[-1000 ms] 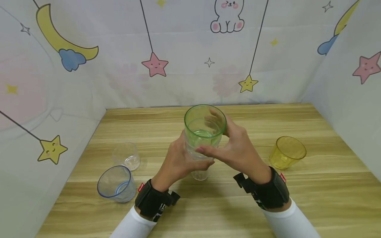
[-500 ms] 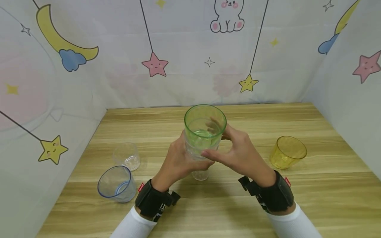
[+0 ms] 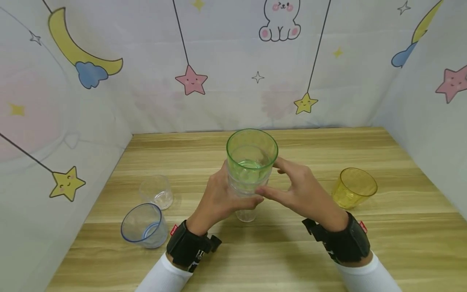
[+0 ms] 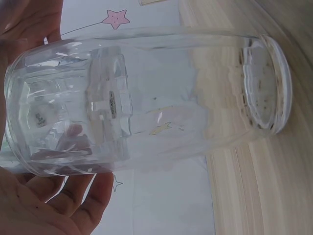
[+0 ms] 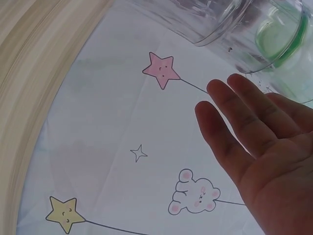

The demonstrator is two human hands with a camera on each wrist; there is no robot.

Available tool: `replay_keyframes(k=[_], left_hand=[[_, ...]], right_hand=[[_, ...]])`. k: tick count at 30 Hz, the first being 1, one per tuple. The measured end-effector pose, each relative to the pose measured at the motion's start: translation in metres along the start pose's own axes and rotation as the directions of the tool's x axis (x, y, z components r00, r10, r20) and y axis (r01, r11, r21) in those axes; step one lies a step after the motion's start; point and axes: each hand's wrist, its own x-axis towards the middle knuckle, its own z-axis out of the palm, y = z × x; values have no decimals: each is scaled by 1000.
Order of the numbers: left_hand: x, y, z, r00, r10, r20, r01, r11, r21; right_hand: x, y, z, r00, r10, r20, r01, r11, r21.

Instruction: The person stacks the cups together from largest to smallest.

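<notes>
A green-tinted drinking glass [image 3: 251, 142] sits with its lower part inside the mouth of a tall clear glass [image 4: 161, 88]. My left hand [image 3: 220, 192] grips the tall glass near its top, thumb across the front and fingers round the far side. The tall glass's base [image 3: 246, 215] shows low beneath that hand, at the wooden table. On the right, my right hand [image 3: 300, 188] is beside the glasses, its thumb and fingers spread apart, with the fingertips close to the green glass. Straight fingers [image 5: 225, 139] show in the right wrist view, with nothing gripped.
To the left stand a blue-rimmed glass [image 3: 146, 227] and, just behind it, a small clear glass [image 3: 157, 192]. A yellow glass [image 3: 354, 186] stands on the table [image 3: 270, 263] at the right, behind my right wrist. A patterned cloth [image 3: 226, 105] walls the back and sides.
My right hand has loosened from round the green glass and drawn back to the right, its fingers now apart. The left hand and both stacked glasses have stayed in place.
</notes>
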Motion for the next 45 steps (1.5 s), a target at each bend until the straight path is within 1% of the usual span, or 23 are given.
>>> replay_keyframes(k=[9,17,23,33,39,45], left_hand=[[0,0,1,1000,27,-5,-26,999,22],[0,0,1,1000,15,4,-15,1000,8],[1,0,1,1000,12,4,-12,1000,1],[1,0,1,1000,25,-1,-25,1000,-7],[1,1,2,1000,8,0,-8,1000,14],[1,1,2,1000,11,-3,-11,1000,27]], right_hand=[[-3,7,-2,998,-58,22,59,997,-44],[-6,13,-6,997,-75,21,76,994,-84],[-8,15,-10,998,-57,22,59,991,-119],[-15,24,-16,999,-37,10,38,982,-182],[-20,28,-21,1000,15,8,-12,975,-221],[-23,30,-25,998,62,22,-54,966,-251]])
